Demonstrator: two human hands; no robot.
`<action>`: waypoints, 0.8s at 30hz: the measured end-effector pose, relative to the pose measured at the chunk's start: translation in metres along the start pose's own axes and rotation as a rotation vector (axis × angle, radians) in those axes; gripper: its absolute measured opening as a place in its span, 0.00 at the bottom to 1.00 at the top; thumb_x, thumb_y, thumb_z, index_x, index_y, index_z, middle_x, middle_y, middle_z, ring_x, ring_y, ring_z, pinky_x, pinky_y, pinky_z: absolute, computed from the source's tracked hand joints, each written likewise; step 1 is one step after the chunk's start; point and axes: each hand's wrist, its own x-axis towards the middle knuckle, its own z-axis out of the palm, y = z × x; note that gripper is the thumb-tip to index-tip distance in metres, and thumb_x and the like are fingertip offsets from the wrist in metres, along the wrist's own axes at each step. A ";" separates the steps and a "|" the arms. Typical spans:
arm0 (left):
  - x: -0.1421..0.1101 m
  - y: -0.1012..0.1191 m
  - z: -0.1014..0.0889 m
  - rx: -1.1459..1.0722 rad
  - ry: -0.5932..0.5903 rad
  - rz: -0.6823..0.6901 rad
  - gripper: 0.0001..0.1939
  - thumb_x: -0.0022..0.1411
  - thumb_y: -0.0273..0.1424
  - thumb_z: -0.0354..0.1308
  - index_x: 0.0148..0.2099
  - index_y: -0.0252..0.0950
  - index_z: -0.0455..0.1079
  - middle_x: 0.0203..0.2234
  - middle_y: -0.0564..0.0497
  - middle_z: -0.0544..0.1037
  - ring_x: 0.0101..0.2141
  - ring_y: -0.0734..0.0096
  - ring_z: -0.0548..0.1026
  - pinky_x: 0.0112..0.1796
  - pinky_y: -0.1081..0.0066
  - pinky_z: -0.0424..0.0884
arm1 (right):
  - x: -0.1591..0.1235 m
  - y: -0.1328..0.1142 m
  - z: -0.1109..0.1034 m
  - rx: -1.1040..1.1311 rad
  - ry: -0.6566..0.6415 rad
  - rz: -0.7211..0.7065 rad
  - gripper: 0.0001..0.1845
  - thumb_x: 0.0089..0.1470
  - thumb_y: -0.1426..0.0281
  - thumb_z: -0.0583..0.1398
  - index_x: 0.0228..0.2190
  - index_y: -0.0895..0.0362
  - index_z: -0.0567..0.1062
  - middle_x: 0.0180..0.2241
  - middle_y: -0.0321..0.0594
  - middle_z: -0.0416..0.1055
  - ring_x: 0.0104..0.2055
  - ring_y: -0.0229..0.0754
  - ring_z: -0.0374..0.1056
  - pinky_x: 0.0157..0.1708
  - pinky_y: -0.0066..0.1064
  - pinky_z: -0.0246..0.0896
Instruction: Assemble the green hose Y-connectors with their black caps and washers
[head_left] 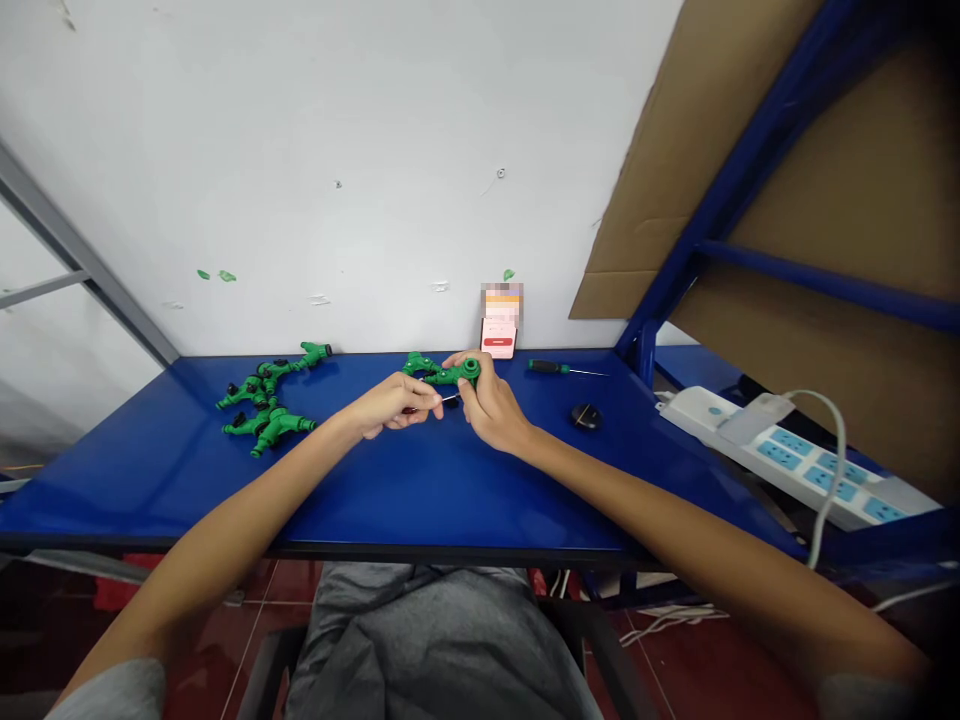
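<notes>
My right hand (491, 405) is closed around a green plastic hose splitter (456, 374), its round open end facing me. From the left, my left hand (399, 404) pinches a thin metal-shafted tool (450, 399), whose tip reaches the splitter's underside. Fingers cover the tool's handle, so its exact kind does not show. Just behind my hands another green fitting (420, 362) is partly hidden. On the left of the table lie several green hose splitters with black parts, among them a front one (274, 428) and a back one (311, 355).
A phone (499, 338) leans on the white wall behind the blue table (450, 500). To its right lie a screwdriver (551, 367) and a small dark round object (586, 416). A white power strip (780, 450) with a cable runs along the right, beside a blue metal frame (697, 240).
</notes>
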 end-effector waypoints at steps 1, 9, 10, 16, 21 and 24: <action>0.000 0.001 -0.001 -0.086 -0.035 -0.040 0.19 0.66 0.45 0.62 0.36 0.33 0.78 0.19 0.56 0.65 0.16 0.80 0.52 0.19 0.73 0.44 | 0.001 -0.001 -0.002 -0.029 -0.002 -0.035 0.10 0.72 0.66 0.50 0.53 0.50 0.61 0.58 0.50 0.72 0.32 0.42 0.74 0.35 0.41 0.74; 0.002 -0.010 0.002 0.634 0.367 0.640 0.12 0.75 0.35 0.56 0.43 0.36 0.79 0.34 0.47 0.80 0.32 0.70 0.76 0.35 0.72 0.71 | 0.015 0.012 -0.002 0.446 -0.005 0.346 0.09 0.66 0.64 0.54 0.47 0.49 0.60 0.57 0.42 0.71 0.18 0.30 0.58 0.16 0.35 0.70; 0.001 -0.012 0.000 0.798 0.392 0.722 0.13 0.77 0.33 0.54 0.46 0.37 0.80 0.35 0.46 0.80 0.34 0.69 0.76 0.36 0.72 0.71 | 0.016 0.011 -0.002 0.544 -0.032 0.421 0.10 0.64 0.65 0.56 0.46 0.49 0.60 0.56 0.41 0.72 0.17 0.29 0.55 0.15 0.35 0.70; -0.006 -0.015 0.002 1.229 0.415 0.778 0.16 0.76 0.26 0.49 0.47 0.35 0.80 0.30 0.46 0.78 0.31 0.68 0.75 0.28 0.71 0.65 | 0.016 0.001 -0.001 0.709 -0.047 0.569 0.12 0.58 0.68 0.58 0.43 0.50 0.62 0.49 0.38 0.76 0.17 0.28 0.48 0.13 0.32 0.68; -0.006 -0.006 0.012 0.625 0.374 0.449 0.16 0.74 0.36 0.54 0.37 0.35 0.79 0.24 0.49 0.75 0.24 0.72 0.70 0.26 0.73 0.62 | 0.009 -0.005 -0.004 0.369 -0.005 0.337 0.08 0.67 0.63 0.54 0.46 0.48 0.61 0.53 0.39 0.74 0.17 0.30 0.57 0.16 0.34 0.68; -0.005 0.005 0.007 0.087 0.109 0.131 0.19 0.70 0.44 0.59 0.37 0.32 0.79 0.19 0.53 0.69 0.17 0.78 0.58 0.20 0.73 0.52 | 0.007 -0.010 -0.012 0.086 0.005 0.112 0.08 0.72 0.65 0.51 0.51 0.48 0.62 0.54 0.42 0.73 0.23 0.36 0.66 0.28 0.40 0.74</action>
